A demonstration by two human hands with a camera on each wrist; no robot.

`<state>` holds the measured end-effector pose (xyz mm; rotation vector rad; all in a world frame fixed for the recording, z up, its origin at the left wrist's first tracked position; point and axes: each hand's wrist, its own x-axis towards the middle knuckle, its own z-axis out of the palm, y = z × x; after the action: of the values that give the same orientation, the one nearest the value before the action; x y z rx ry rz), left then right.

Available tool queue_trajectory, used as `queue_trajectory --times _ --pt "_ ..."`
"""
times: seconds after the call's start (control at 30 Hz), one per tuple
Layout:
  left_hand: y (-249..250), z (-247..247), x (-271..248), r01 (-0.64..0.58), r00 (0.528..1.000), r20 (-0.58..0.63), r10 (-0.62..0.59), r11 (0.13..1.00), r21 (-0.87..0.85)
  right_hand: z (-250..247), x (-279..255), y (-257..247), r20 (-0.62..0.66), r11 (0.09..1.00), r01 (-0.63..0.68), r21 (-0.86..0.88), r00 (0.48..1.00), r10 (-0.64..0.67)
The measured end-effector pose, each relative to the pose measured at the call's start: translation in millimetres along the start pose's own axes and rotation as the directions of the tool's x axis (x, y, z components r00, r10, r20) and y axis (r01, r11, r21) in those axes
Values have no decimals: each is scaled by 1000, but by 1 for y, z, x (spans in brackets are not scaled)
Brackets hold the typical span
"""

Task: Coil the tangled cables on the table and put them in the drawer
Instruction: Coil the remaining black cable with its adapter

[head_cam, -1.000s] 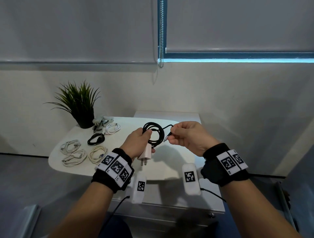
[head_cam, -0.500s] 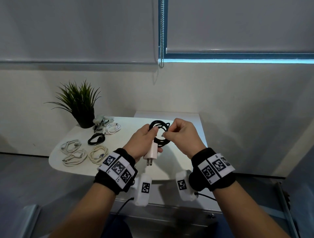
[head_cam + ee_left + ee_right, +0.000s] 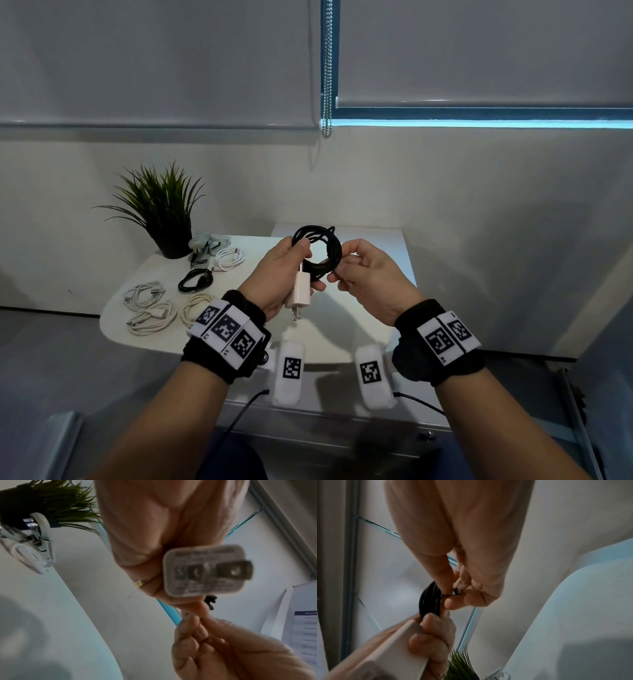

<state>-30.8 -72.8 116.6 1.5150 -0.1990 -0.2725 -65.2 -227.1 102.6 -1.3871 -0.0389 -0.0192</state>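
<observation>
On the white rounded bench, several coiled cables lie at the left: white ones, a black one, beside a spiky potted plant. Above the bench, the left hand grips a smooth white plug adapter and a glossy black cable coil. The right hand pinches the cable's end connector against the coil. Half a second ago the coil sat looser and lower; now it is tighter.
</observation>
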Motion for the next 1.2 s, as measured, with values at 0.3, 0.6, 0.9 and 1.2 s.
queue_trajectory --times 0.3,0.6,0.9,1.2 --pt "3 -2 2 -55 996 -66 59 996 73 4 0 -2 22 931 34 -362 999 -27" --pt "-5 -5 8 -117 978 -111 176 906 408 4 -1 -3 17 933 -101 -347 993 113" --pt "-21 -4 8 -86 991 -66 115 936 342 10 9 6 -167 903 -137 -407 983 74" --pt "-33 -12 -6 123 989 72 -128 990 66 1 18 12 -247 967 -252 -40 940 235"
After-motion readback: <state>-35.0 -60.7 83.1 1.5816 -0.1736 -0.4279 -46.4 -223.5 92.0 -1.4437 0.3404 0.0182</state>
